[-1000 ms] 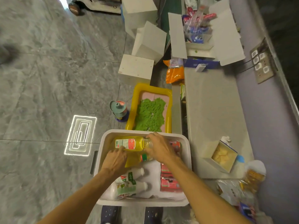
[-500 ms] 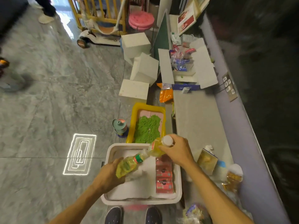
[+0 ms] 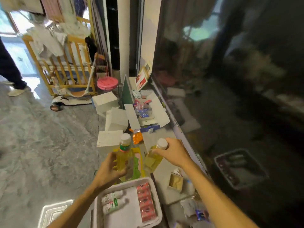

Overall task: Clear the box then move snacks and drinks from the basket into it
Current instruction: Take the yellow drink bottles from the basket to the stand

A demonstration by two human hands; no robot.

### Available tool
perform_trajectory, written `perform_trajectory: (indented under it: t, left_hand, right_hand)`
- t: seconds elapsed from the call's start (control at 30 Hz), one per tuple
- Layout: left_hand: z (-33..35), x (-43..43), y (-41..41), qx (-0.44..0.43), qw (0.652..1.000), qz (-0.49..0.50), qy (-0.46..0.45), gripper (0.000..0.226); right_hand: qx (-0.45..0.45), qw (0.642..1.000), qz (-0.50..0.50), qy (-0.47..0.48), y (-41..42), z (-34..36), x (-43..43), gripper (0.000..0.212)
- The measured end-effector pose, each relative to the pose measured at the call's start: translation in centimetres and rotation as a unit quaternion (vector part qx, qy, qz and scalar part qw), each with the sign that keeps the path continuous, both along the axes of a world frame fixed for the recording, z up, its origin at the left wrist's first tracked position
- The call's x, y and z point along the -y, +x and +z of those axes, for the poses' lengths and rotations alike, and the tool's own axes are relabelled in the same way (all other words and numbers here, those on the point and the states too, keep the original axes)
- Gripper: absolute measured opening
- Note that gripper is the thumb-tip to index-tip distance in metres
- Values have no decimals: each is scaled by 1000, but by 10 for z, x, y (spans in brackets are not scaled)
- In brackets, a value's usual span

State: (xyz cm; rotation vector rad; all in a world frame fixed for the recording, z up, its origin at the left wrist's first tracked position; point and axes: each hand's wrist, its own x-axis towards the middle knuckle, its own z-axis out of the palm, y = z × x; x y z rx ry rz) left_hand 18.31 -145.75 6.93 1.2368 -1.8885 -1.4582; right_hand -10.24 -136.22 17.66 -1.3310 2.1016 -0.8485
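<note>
1. The left hand (image 3: 107, 172) is wrapped round the lower body of a bottle of yellow drink (image 3: 124, 154), fingers closed on it from the left and beneath; the bottle stands nearly upright, its white cap above the fingertips and a green band at the neck.
2. The right hand (image 3: 174, 153) grips a second yellow bottle (image 3: 153, 159) near its neck and cap, fingers curled tightly over the top; this bottle hangs tilted, its body slanting down and to the left from under the fingers.
3. Both bottles are held in the air, apart from each other, the second one just to the right of the left hand's fingers.
4. Below and nearer the body than both hands sits the white basket (image 3: 158, 213). Inside it lie two small white bottles with green labels (image 3: 112, 201) on the left and a row of red packets (image 3: 146, 202) along the right side.
5. Well beyond the fingertips of both hands stands the open white box (image 3: 162, 115), flaps spread, with blue and red wrapped items (image 3: 141, 109) in it.
6. Just behind the left hand's bottle a yellow tray with green filling (image 3: 137, 163) shows partly.
7. To the right of the right wrist a small open carton (image 3: 176, 181) rests on the grey ledge (image 3: 164, 168).
</note>
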Motion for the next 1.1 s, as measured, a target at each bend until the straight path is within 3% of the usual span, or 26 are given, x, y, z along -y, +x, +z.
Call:
perform_trajectory:
  t: [0.2,0.43,0.77,1.1]
  left_hand:
    - [70,8,-42,-21,985,-164,-57,79]
    - [119,-83,-114,-68,935,-346,-41,72]
    - [135,-334,-153,-99,814,-572,-15,69]
    - [126,-639,-85,-92,701,-707,1,69]
  right_hand:
    - [-32,992,-110,-41,8,73,-91,29]
    - [-77,951,-297,-42,31,110,-245,34]
    - [-97,845,-526,-32,123,133,-529,34]
    - [-98,731,-676,8,304,135,-812,32]
